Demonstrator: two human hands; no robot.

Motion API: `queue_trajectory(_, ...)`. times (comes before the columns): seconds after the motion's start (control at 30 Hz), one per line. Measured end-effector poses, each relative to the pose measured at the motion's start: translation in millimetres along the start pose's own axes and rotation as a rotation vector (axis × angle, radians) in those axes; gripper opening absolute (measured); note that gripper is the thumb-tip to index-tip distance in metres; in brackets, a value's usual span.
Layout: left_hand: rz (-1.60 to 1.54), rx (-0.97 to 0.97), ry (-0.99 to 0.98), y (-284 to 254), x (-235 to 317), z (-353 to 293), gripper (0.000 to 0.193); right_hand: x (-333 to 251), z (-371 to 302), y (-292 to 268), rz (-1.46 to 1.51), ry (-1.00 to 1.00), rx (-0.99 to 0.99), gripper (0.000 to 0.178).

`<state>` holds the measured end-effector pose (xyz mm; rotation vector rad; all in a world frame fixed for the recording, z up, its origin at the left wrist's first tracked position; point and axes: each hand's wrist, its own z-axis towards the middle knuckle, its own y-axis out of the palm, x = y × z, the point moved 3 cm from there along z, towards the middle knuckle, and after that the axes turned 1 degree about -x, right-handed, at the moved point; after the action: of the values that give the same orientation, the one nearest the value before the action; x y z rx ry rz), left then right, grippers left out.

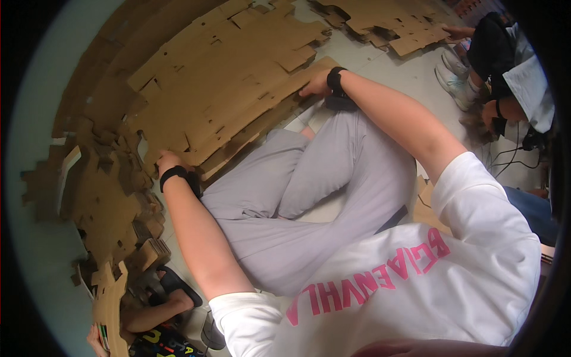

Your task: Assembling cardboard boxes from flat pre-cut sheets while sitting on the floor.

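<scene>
A wide brown die-cut cardboard sheet (238, 128) lies in front of my crossed legs, on top of other flat cardboard. At its near left corner, my left hand (171, 160) is closed on the edge. My right hand (317, 85) grips the near edge farther right, its thumb pointing along the board. The fingers under the cardboard are hidden. Slots and small cut flaps show in the sheet, and its near edge sits slightly raised over my shins. Both wrists wear black bands.
Stacked cardboard blanks (107, 196) with ragged edges spread along the left. At upper right, another person's hand (458, 31) touches more cardboard (392, 24). Black cables (514, 157) lie at the right. Another person's arm (157, 312) is at lower left beside upright cardboard (110, 300).
</scene>
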<state>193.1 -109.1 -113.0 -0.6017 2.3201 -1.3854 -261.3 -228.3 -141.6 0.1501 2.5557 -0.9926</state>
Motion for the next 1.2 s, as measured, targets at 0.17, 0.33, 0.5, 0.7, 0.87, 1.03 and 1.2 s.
queue_trajectory(0.17, -0.354, 0.125, 0.570, -15.3, 32.5, -26.1, 0.116, 6.1, 7.0, -13.7, 0.490, 0.033, 0.338, 0.071)
queue_trajectory(0.33, -0.397, -0.060, 0.653, 18.8, 72.3, -12.0, 0.091, -11.5, 5.2, -4.0, 0.295, -0.135, 0.273, 0.069)
queue_trajectory(0.5, -0.203, -0.121, 0.670, 49.0, 84.9, 8.3, 0.067, -17.3, 2.1, 5.0, 0.062, -0.193, 0.049, 0.065)
queue_trajectory(0.7, -0.075, -0.124, 0.667, 53.4, 92.2, 10.3, 0.061, -18.8, 7.6, 18.8, 0.030, -0.164, -0.077, 0.060)
queue_trajectory(0.87, -0.283, -0.262, 0.684, 25.0, 70.4, -0.3, 0.064, -35.7, 5.2, -2.0, -0.297, -0.310, 0.097, 0.049)
queue_trajectory(1.03, -0.256, -0.127, 0.641, -19.4, 39.8, -8.3, 0.055, -59.2, 18.3, -29.8, -0.389, -0.343, 0.123, 0.039)
queue_trajectory(1.2, -0.234, -0.123, 0.653, -0.6, 42.5, -10.2, 0.054, -54.1, 30.7, -15.3, -0.314, -0.352, 0.033, 0.037)
